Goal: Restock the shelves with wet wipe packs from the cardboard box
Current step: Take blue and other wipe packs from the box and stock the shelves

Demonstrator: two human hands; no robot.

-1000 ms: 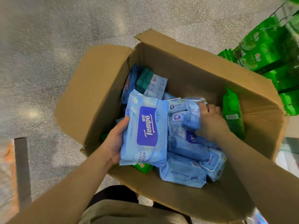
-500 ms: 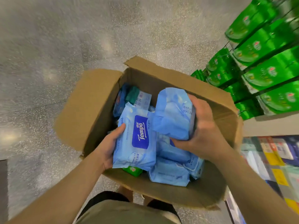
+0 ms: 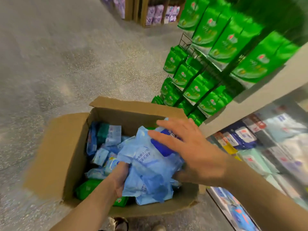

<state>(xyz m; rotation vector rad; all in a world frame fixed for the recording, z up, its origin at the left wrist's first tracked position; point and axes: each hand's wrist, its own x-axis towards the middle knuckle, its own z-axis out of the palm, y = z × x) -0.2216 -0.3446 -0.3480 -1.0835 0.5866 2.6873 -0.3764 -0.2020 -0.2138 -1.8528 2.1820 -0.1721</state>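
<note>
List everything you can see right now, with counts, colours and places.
Brown cardboard box: one, open, on the floor.
Light blue wet wipe packs: a stack between both hands; more loose in the box, count unclear.
Green packs: at least two, box's near corner.
Green hanging packs: many, wire rack at right.
Purple packs: several, far wooden shelf.
Grey speckled floor: one.
Left hand: grips the stack from below.
Right hand: fingers straight, flat on the stack.

Shop aisle, stocked shelves (green packs)
</note>
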